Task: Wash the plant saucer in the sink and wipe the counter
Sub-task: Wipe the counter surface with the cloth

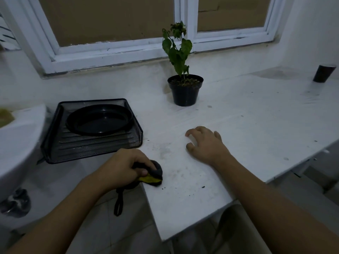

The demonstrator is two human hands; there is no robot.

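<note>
White counter [238, 125] under a white-framed window carried dark specks near its front edge. One round black plastic saucer [100, 119] lay in one black mesh tray [73, 147] beside the white sink [20, 136]. One black potted plant [185, 88] stood behind. My left hand [122, 165] gripped a dark-and-yellow cloth [153, 176] at the counter's edge; my right hand [205, 143] rested open, fingers spread.

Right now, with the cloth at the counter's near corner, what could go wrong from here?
1. The left hand wipes the cloth at the very edge of the counter; the dark specks nearby may get swept onto the floor.
2. A wide stroke toward the window could bump the potted plant, which stands free.
3. The right hand rests flat on unwiped counter, possibly smearing dirt.
</note>
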